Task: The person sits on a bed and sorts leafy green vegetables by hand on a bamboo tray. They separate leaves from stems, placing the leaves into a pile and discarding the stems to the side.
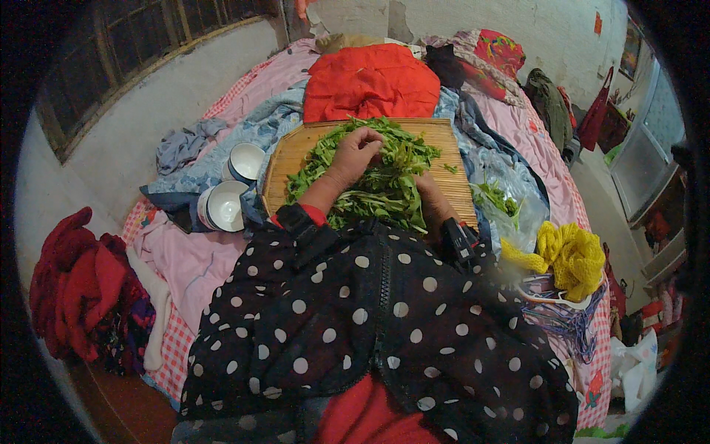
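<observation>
Dial centred on the heap of leafy greens (388, 211), which lies on a slatted mat (285, 166) in front of me, stalks and leaves spread loosely across its middle. My left hand (356, 155) is over the heap toward 11 o'clock, back of the hand up, fingers bent and bunched near the thumb; whether a stem is pinched there I cannot tell. My right hand (431, 194) is at the 4 o'clock edge, its fingers hidden behind leaves, so I cannot tell its grip. The two hands are apart, with greens between them. Red cloth (373, 85) at 12, just beyond the mat. Two groups of white-lined bowls near 9: an upper bowl (246, 160) and a lower bowl (226, 206). Clear plastic bag (523, 226) between 3 and 4, with more greens (499, 198) showing. Yellow netting (577, 259) near 4, tangled hangers (566, 325) just below it. Dark red clothing (85, 274) piled between 8 and 9, well apart from the mat. My spotted jacket (310, 325) fills 6.
</observation>
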A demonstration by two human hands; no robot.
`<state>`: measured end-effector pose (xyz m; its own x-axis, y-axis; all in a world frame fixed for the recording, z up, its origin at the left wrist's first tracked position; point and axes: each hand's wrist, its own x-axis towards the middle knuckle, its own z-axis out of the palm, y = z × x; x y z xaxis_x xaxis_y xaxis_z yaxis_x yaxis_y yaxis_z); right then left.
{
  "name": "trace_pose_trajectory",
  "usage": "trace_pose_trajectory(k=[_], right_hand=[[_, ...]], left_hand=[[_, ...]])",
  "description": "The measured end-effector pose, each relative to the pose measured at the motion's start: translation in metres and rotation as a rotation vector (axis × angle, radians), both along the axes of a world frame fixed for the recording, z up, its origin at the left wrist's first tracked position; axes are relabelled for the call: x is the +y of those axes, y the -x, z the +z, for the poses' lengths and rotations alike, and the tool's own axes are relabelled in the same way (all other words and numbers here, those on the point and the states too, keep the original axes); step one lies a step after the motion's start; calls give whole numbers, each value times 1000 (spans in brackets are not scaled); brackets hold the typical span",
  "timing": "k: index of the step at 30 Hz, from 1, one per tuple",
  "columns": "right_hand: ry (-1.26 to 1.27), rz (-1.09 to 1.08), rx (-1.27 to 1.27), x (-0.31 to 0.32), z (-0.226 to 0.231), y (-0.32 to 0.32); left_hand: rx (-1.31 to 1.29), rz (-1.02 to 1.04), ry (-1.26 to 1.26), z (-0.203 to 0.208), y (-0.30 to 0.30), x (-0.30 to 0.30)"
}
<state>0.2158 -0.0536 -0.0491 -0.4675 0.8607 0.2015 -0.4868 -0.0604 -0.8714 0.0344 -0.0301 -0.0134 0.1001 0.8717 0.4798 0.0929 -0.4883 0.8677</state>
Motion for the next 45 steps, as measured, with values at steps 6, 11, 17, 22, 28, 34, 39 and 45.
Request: trace_pose_trajectory(k=[6, 11, 17, 22, 28, 34, 39, 45], right_hand=[[21, -22, 29, -2, 0, 1], [30, -45, 20, 2, -5, -1], [44, -49, 12, 4, -5, 0], [31, -42, 22, -4, 1, 0], [73, -56, 29, -4, 1, 1], [54, 23, 52, -5, 3, 0], [11, 9, 10, -5, 4, -1], [-28, 44, 15, 7, -7, 0]], left_hand=[[232, 572, -33, -18, 28, 22], [536, 518, 25, -35, 39, 25], [679, 271, 177, -33, 37, 21], [571, 419, 150, -27, 35, 19], [395, 591, 43, -24, 33, 18], [338, 475, -20, -16, 29, 13], [191, 296, -59, -6, 12, 12], [158, 191, -47, 4, -4, 9]])
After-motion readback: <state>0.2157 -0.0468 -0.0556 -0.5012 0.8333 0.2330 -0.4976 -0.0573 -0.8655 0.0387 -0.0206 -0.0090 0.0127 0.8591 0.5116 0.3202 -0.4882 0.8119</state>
